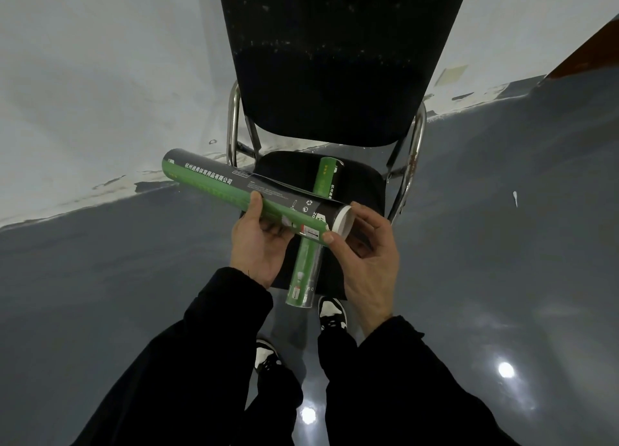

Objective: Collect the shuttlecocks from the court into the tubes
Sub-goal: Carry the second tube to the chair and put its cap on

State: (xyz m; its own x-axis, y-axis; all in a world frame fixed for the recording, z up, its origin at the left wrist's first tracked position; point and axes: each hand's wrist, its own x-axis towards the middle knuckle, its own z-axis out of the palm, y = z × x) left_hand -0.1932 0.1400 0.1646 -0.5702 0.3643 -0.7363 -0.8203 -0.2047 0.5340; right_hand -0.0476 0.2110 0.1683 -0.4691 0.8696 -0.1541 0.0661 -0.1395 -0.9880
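Observation:
I hold a green and black shuttlecock tube (214, 182) level above a chair seat, its far end pointing left. My left hand (258, 241) grips it from below near the middle. My right hand (366, 251) wraps its fingers around the tube's right end, where a white rim or cap (345, 220) shows. A second green tube (311, 244) lies on the seat beneath, running front to back and partly hidden by the held tube. No shuttlecock shows clearly; one small white thing (514, 198) lies on the floor at the right, too small to identify.
The black chair (335, 60) with chrome legs stands right in front of me against a white wall (100, 77). Glossy grey floor (134, 261) spreads left and right. My two feet in black and white shoes (331, 311) stand just before the seat.

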